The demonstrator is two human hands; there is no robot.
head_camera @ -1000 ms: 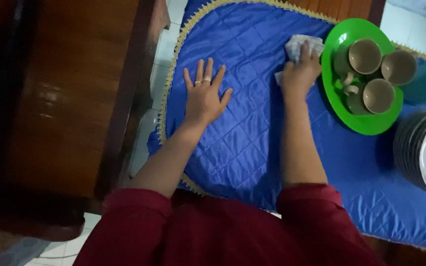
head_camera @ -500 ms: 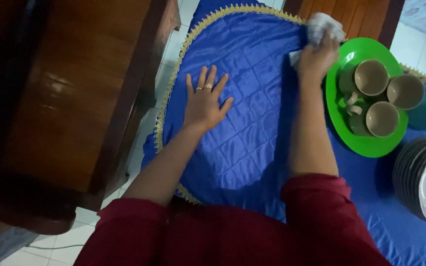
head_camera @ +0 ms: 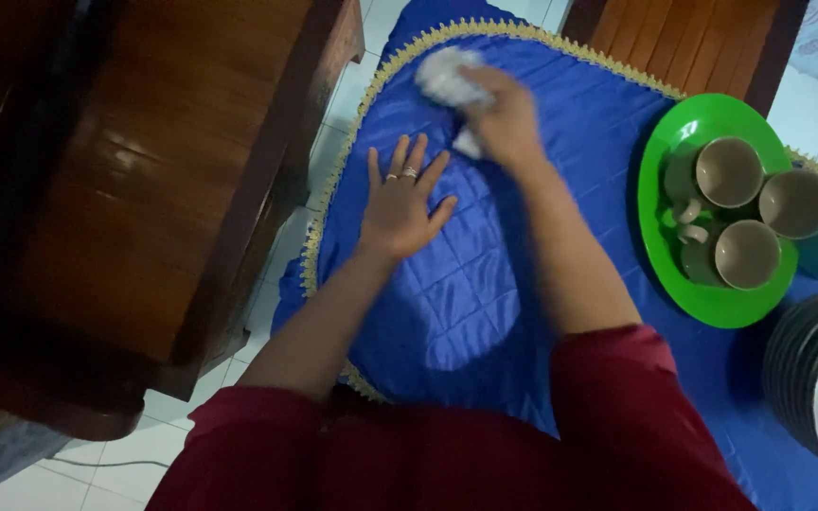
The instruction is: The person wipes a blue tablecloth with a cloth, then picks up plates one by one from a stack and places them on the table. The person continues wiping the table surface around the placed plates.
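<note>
White crumpled cloth (head_camera: 447, 76), bunched under the right hand (head_camera: 504, 123) at the far left part of the blue quilted table cover (head_camera: 485, 284), close to its gold fringed edge. From the left: dark wooden cabinet (head_camera: 144, 189) standing beside the table, pale tiled floor (head_camera: 267, 284) showing in the gap between. Next, left hand (head_camera: 400, 208) pressed flat on the cover, fingers spread wide, gripping nothing, a ring on one finger. Just beyond and to its right, right hand curled down over the cloth, fingers closed on it, slightly blurred. Red sleeves (head_camera: 617, 397) at the near edge. Farther right, green round tray (head_camera: 674, 274) carrying three beige cups (head_camera: 731, 170), well apart from both hands. Far right, near corner: stack of plates (head_camera: 807, 369), partly cut off by the frame.
</note>
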